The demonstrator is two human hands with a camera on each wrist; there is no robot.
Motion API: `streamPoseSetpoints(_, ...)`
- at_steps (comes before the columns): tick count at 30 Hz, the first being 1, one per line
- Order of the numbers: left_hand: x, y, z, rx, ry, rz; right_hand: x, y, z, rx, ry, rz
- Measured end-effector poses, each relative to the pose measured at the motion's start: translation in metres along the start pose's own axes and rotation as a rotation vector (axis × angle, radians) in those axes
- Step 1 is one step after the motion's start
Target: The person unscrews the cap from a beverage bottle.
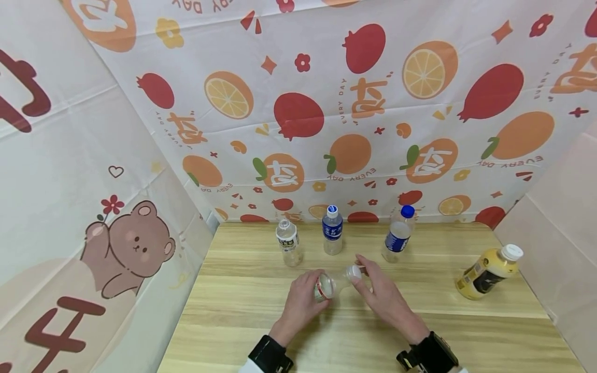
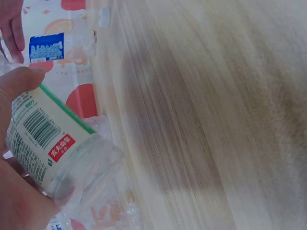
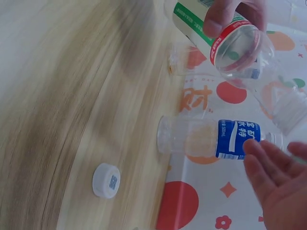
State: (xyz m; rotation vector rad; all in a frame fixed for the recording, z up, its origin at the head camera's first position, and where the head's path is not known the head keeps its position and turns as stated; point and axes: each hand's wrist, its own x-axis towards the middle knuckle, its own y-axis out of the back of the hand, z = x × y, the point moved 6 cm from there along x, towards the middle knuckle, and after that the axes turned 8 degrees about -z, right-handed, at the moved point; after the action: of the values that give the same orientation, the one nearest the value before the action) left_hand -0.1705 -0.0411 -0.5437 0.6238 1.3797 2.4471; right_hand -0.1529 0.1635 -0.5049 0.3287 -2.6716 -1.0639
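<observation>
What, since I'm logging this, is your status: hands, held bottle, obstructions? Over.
Left hand gripping tilted bottle. Right hand near its neck, fingers extended. White cap off the bottle. Three clear bottles standing behind, seemingly not blocking.

The left grip holds a clear bottle whose barcoded label has a green edge.

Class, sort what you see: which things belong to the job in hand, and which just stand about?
Job in hand:
left hand
right hand
tilted bottle
loose white cap, probably

Apparently just standing about:
leftmost standing bottle
blue-labelled bottle beside it
blue-capped bottle
yellow bottle
</observation>
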Motion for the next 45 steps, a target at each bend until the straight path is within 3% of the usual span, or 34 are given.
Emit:
streamPoseSetpoints(8,0.004,0.004,0.010,0.127,-0.072,0.091,0.007,0.004,0.007,0.003,-0.144,0.087)
streamPoseSetpoints(17,0.001,0.002,0.008,0.149,-0.071,0.103,0.008,0.003,0.007,0.024,-0.158,0.074)
streamPoseSetpoints(33,0.001,0.001,0.004,0.083,-0.053,0.105,0.006,0.002,-0.001,-0.025,-0.016,0.074)
streamPoseSetpoints(45,0.004,0.000,-0.001,0.018,-0.019,0.026,0.004,0.005,-0.010,-0.043,0.153,0.066)
